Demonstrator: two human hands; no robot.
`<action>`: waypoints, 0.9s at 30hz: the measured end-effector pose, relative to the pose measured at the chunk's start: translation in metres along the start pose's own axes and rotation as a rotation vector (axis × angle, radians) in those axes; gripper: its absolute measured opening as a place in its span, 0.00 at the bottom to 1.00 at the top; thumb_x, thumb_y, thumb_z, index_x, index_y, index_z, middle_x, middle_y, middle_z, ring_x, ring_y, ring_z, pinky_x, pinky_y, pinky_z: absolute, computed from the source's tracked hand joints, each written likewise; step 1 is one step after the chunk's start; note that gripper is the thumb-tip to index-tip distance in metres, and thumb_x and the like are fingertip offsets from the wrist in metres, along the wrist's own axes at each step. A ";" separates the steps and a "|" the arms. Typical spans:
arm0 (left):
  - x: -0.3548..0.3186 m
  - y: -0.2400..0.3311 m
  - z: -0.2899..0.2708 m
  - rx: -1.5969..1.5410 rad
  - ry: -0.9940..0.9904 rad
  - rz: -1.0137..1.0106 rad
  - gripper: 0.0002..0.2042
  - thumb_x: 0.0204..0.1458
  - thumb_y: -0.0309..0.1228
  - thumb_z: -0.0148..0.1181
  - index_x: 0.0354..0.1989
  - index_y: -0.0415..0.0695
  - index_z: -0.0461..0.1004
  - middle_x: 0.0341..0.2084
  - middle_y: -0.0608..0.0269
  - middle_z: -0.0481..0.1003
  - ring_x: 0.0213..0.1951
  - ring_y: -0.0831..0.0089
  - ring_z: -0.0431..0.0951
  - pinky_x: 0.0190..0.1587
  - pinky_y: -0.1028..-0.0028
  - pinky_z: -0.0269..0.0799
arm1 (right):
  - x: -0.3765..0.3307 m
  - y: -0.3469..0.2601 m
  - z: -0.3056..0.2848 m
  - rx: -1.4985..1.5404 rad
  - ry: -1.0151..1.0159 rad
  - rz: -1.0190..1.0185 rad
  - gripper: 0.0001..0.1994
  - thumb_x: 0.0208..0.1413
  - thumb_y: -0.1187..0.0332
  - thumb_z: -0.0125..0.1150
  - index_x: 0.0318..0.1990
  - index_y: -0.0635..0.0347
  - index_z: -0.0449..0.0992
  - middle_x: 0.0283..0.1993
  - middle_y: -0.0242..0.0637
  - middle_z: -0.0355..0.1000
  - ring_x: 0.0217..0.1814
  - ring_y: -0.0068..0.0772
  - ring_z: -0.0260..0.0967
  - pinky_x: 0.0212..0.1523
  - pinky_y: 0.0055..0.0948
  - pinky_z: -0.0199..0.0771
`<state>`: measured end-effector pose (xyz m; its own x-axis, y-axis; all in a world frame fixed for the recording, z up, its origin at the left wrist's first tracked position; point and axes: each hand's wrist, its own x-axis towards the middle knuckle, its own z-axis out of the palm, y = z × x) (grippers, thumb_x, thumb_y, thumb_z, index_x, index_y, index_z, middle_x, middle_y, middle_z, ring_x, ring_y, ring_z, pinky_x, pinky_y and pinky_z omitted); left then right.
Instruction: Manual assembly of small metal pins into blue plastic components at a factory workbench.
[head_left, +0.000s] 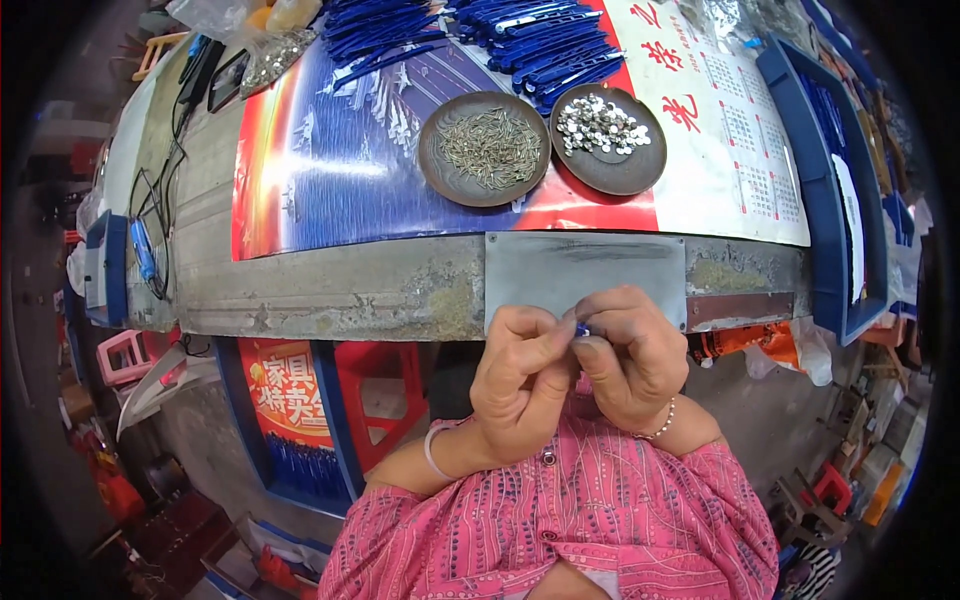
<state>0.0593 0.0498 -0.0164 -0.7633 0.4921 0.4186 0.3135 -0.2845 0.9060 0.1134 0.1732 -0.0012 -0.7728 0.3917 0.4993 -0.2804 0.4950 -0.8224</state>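
In front of my chest, close to the near edge of the workbench, both hands come together in a pinch. A small dark blue piece [582,329] shows between the fingertips; most of it is hidden, so its kind cannot be made out. My left hand [524,378] grips it from one side with thumb and forefinger. From the other side, my right hand [632,362] closes thumb and fingers on it. Behind the hands lies a grey metal plate [585,268] at the bench edge. Beyond it stand a brown dish [440,180] of thin brassy pins and another dish [612,177] of small silvery discs.
Piles of slender blue plastic parts [545,50] lie on a calendar poster [350,205] at the back. Blue trays stand at the right [840,220] and below the bench at left [345,420]. A cable and blue-handled tool [143,250], phone [229,80] and red stool [385,385] are leftward.
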 end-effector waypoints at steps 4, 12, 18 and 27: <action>-0.001 0.002 0.002 -0.044 -0.025 -0.055 0.14 0.51 0.15 0.55 0.47 0.38 0.73 0.36 0.57 0.69 0.34 0.74 0.69 0.36 0.80 0.66 | -0.006 0.009 0.001 -0.122 -0.045 -0.058 0.11 0.52 0.69 0.60 0.25 0.65 0.67 0.23 0.41 0.66 0.20 0.39 0.63 0.20 0.32 0.63; -0.003 -0.002 -0.003 -0.047 -0.063 -0.126 0.15 0.51 0.14 0.54 0.47 0.36 0.73 0.37 0.58 0.68 0.35 0.75 0.69 0.37 0.80 0.65 | 0.010 0.017 0.001 -0.023 -0.170 -0.053 0.15 0.53 0.66 0.59 0.22 0.65 0.64 0.17 0.39 0.58 0.15 0.40 0.56 0.17 0.33 0.56; -0.007 0.000 0.002 -0.585 -0.016 -0.491 0.12 0.55 0.14 0.47 0.47 0.36 0.69 0.40 0.62 0.63 0.28 0.78 0.68 0.28 0.79 0.65 | 0.041 0.009 -0.018 0.064 0.234 0.198 0.16 0.47 0.74 0.58 0.43 0.62 0.62 0.31 0.34 0.62 0.26 0.22 0.59 0.25 0.24 0.62; -0.002 0.000 -0.001 -0.807 0.032 -0.491 0.10 0.54 0.13 0.48 0.42 0.38 0.66 0.40 0.61 0.67 0.30 0.79 0.69 0.29 0.82 0.65 | 0.017 0.013 -0.006 -0.133 -0.045 0.049 0.34 0.35 0.79 0.64 0.52 0.62 0.54 0.39 0.36 0.57 0.36 0.27 0.57 0.37 0.24 0.60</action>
<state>0.0604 0.0479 -0.0177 -0.7253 0.6883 -0.0106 -0.5231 -0.5410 0.6585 0.0998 0.1912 -0.0016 -0.8092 0.3841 0.4446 -0.1662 0.5763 -0.8002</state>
